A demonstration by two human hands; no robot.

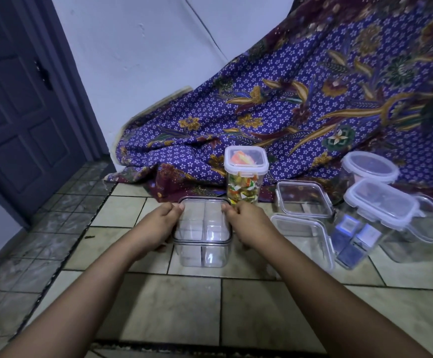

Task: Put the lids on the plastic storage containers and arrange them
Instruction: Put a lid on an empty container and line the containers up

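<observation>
At lower centre of the frame, a clear square container stands on the tiled floor, its dark-rimmed lid seated on top. The left hand and right hand flank it, fingers curled onto opposite lid edges — likely pressing it shut evenly. Just behind stands a lidded tall jar of sweets; more containers wait at right, before the draped patterned cloth.

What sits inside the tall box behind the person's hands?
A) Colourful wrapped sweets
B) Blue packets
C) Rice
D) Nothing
A: the tall box, lid on, shows a jumble of orange, yellow, green and white wrapped pieces through its clear wall, just behind the right hand.
</observation>
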